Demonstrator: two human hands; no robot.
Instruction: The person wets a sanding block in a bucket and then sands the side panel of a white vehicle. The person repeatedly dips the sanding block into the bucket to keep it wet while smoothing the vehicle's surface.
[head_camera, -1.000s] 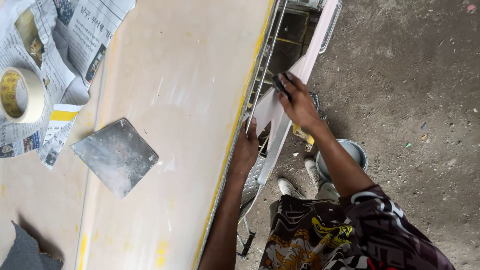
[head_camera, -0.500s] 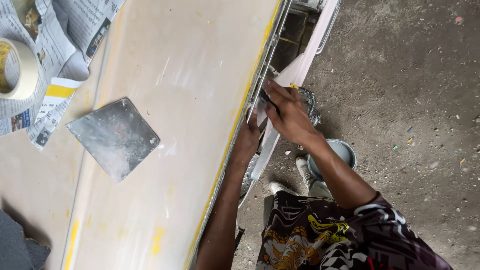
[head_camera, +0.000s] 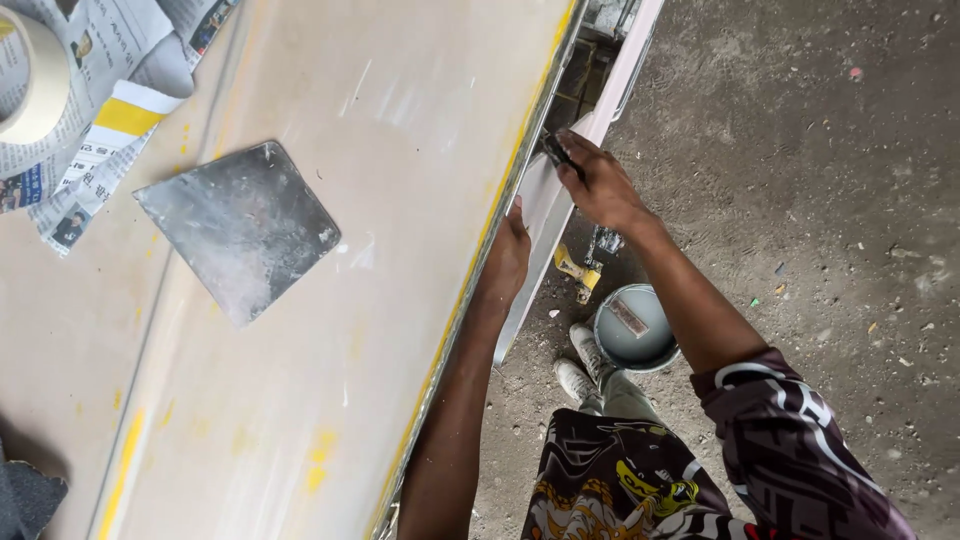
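Head view: one person looks down on a large pale panel (head_camera: 400, 200) with a yellow-stained right edge, over a gritty concrete floor (head_camera: 850, 180).
Hands: two, both at the panel's right edge.
Right hand (head_camera: 600, 185): closed around a small dark tool (head_camera: 558, 152), pressed against the white strip (head_camera: 545, 215) that runs just beside the panel's right edge.
Left hand (head_camera: 505, 262): fingers curled narrowly over the panel's right edge, thumb on top, holding nothing loose.
Metal plates: one, a square grey scraper plate (head_camera: 240, 228) smeared with white, flat on the panel, left of its middle.
Tape rolls: one, a masking tape roll (head_camera: 35, 75) at the upper left corner, on newspaper.
Newspaper: several overlapping sheets (head_camera: 90, 150) at the upper left; exact count unclear.
Buckets: one, a round grey bucket (head_camera: 632, 332) on the floor by the person's shoes.
Small yellow-handled tool: one (head_camera: 578, 275), on the floor near the bucket.
Surface: panel coated pale beige, with white streaks and yellow spots.
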